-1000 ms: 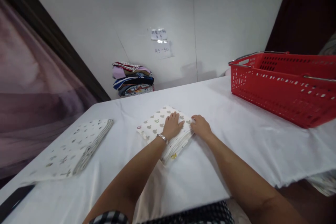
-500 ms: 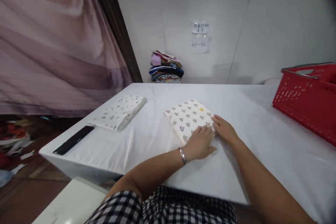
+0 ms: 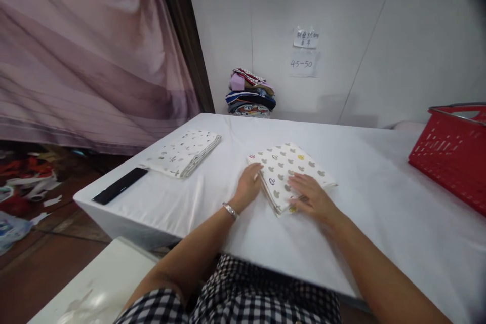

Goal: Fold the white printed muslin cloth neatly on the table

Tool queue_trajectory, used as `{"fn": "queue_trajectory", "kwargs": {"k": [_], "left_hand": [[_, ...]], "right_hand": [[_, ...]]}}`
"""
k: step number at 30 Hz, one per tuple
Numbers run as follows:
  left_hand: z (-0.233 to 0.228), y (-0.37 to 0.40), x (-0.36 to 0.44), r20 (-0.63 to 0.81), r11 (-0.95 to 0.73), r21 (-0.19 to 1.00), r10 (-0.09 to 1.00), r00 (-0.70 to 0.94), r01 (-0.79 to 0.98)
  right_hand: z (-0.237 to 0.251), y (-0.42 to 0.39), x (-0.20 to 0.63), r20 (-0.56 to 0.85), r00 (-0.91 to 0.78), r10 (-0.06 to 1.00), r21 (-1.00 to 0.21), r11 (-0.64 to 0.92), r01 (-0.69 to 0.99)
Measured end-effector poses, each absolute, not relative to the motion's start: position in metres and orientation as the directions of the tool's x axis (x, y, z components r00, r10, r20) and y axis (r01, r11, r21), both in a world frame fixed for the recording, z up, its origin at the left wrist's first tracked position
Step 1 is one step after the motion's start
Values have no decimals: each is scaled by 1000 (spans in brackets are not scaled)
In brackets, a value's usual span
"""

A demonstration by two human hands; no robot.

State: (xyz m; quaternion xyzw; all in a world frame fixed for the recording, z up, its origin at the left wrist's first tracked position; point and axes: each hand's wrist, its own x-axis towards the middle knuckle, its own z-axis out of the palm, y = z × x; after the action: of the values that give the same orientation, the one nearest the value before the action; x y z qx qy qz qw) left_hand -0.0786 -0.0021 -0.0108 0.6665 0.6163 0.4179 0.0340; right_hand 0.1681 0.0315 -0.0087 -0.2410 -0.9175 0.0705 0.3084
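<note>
Left hand (image 3: 247, 187) has been shifted from atop the folded, squarish cloth (image 3: 281, 167) to its left edge, half-curled (any grip cannot be told), while, rightward on the counter (image 3: 383, 192), the cloth's near part is covered by the loosely spread right hand (image 3: 313, 198).

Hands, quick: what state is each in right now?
Left hand: at the left edge of the cloth; whether it grips cannot be told.
Right hand: open, laid on top of the cloth.
</note>
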Motion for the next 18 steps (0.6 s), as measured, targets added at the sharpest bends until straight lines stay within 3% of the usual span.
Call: {"fn": "queue_trajectory", "kwargs": {"k": [6, 18], "left_hand": [[-21, 38, -123, 419, -95, 526, 893, -161, 845], [-33, 70, -138, 407, -121, 579, 900, -156, 807]], "right_hand": [[-11, 0, 136, 401, -815, 419, -205, 908, 366], [-13, -3, 131, 485, -771, 414, -175, 909, 378]]}}
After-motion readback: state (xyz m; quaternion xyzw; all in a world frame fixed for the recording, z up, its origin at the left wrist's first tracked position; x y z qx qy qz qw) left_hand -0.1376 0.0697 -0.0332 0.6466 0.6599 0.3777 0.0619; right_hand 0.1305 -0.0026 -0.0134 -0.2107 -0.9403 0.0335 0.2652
